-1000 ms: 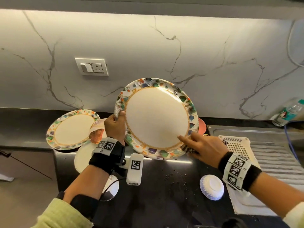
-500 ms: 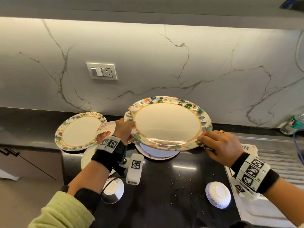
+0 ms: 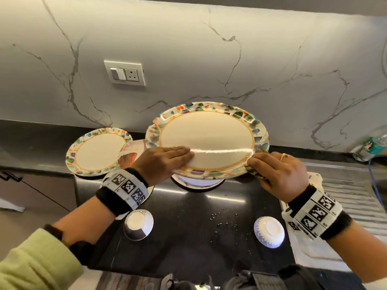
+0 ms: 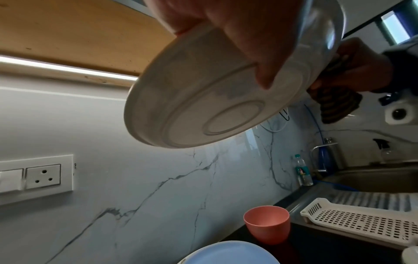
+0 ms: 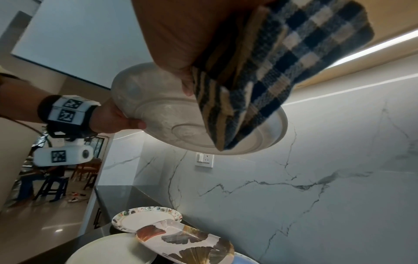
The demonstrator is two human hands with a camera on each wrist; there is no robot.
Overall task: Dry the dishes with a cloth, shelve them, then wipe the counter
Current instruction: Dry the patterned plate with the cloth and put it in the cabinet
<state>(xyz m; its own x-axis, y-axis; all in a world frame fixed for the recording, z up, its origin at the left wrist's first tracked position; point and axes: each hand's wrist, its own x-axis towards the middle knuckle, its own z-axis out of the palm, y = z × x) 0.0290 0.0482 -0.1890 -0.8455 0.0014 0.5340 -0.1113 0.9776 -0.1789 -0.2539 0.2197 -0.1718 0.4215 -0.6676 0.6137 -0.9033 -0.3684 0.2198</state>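
Observation:
A large plate with a colourful rim is held almost flat above the black counter. My left hand lays straight fingers on the plate's top at its left side. In the left wrist view the thumb presses the white underside, so the plate is pinched. My right hand grips a folded blue-checked cloth at the plate's right rim. In the right wrist view the cloth lies against the plate's underside.
A matching plate and a leaf-patterned plate lie at the left, a pale blue plate under the held one. Two upturned bowls and water drops sit nearer. Pink cup, white drainer, bottle stand right.
The plate has tipped from facing me to almost flat. My left hand went from gripping the rim to fingers flat on top. The right hand with the cloth shifted to the right rim.

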